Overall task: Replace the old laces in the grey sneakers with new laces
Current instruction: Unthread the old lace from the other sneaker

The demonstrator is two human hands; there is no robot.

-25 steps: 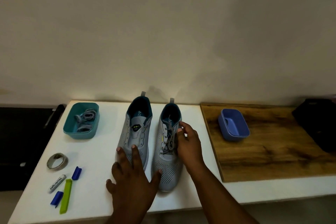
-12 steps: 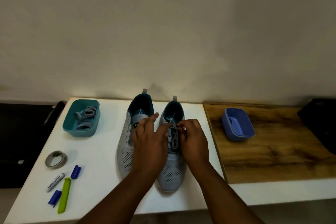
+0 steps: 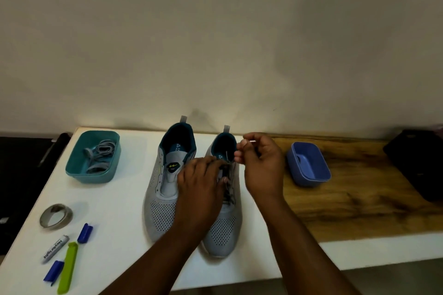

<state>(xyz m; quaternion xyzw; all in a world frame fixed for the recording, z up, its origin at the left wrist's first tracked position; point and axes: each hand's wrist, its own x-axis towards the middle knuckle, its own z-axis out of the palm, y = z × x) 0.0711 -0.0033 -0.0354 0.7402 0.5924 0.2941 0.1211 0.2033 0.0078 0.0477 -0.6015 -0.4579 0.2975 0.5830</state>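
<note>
Two grey sneakers side by side at centre frame, toes toward the camera, heels against the wall. Left-of-frame sneaker already bare of lace, tongue exposed. Right-of-frame sneaker laced up the middle with the old lace, so evidently the unlacing step on the second shoe, task roughly at its early half.

Left hand laid over the laced shoe's instep, fingers curled down onto the crossings near the top eyelets; likely pinning the shoe and loosening the lace, though whether pinching the lace or only pressing cannot be told. Right hand raised just right of the shoe's collar, thumb and forefinger closed together on a thin lace end, pulling it up and outward, presumably to draw it free of the top eyelet.

Teal tub at upper left of the white table, holding a coiled grey lace; whether new or removed cannot be told. Blue tub on the wooden board at right, within reach of the pulling hand.

Lower left: tape roll, marker, green clip, two blue caps.
</note>
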